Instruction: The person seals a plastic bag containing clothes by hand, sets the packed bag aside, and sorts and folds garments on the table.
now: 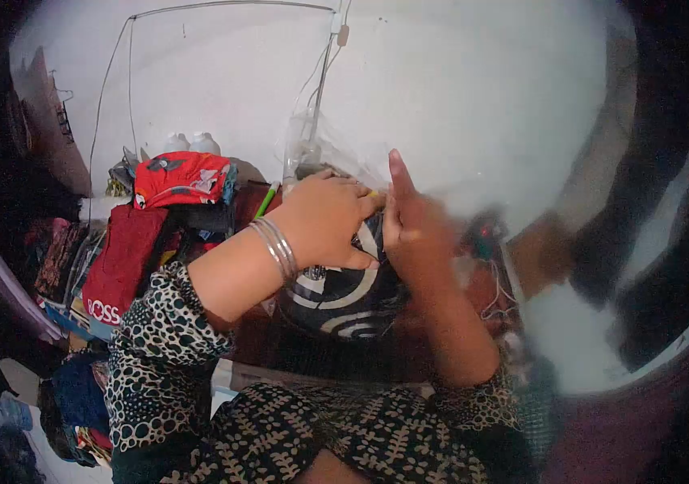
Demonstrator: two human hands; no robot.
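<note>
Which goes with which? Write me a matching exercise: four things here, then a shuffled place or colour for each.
Things
1. Bangles
2. BOSS-lettered fabric
3. Slim stick
4. Whitish containers

Places and colours
A. Bright green
B. Behind the bright red bundle
C. At the wrist of the left hand
D. Dark red

Right pairs: 1-C, 2-D, 3-A, 4-B

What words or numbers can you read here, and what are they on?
"BOSS", in white letters on the dark red cloth.
The marks on the bright red cloth and the small ones on the dark patterned thing are too blurred to read.
</note>
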